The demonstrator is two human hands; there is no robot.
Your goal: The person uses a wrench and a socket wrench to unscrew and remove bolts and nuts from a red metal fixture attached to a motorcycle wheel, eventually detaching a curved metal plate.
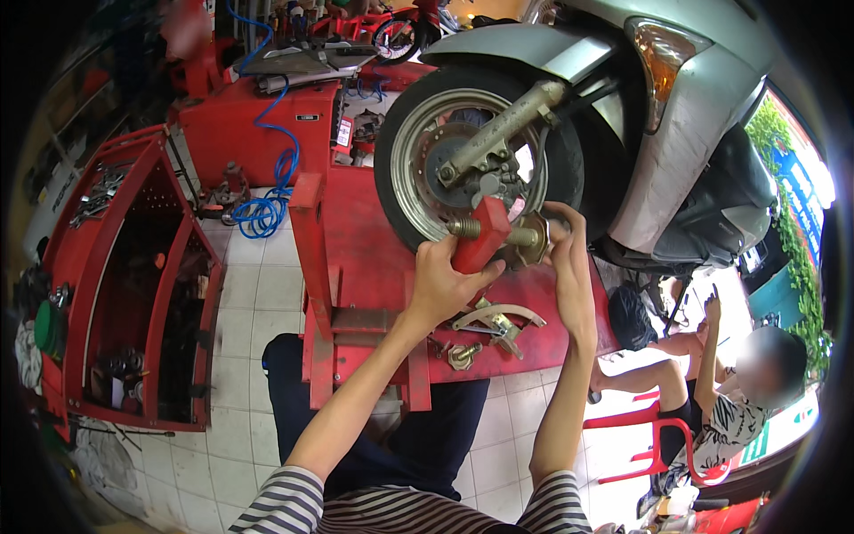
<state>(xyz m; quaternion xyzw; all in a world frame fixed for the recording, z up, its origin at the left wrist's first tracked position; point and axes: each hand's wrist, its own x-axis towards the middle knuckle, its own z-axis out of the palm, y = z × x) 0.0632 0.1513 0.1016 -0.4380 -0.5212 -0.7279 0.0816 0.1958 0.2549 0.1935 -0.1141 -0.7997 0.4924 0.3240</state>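
My left hand (445, 287) wraps round a red upright post (485, 233) on the near edge of the red lift platform (369, 214). A threaded clamp screw (464, 229) passes through the post near its top. At the screw's right end sits a metal clamp plate (531, 238), and the curled fingers of my right hand (569, 245) hold its edge. Just beyond stands the motor scooter's front wheel (418, 178) with its brake disc. Below my hands, a curved metal bracket (500, 322) and a small metal knob (463, 357) lie on the platform.
A second red post (310, 240) rises at the left of the platform. A red tool cabinet (147, 294) stands farther left, near a coiled blue hose (262, 214). At right, a person (729, 409) sits on a red chair (658, 440). The scooter's grey body (676, 160) overhangs the platform.
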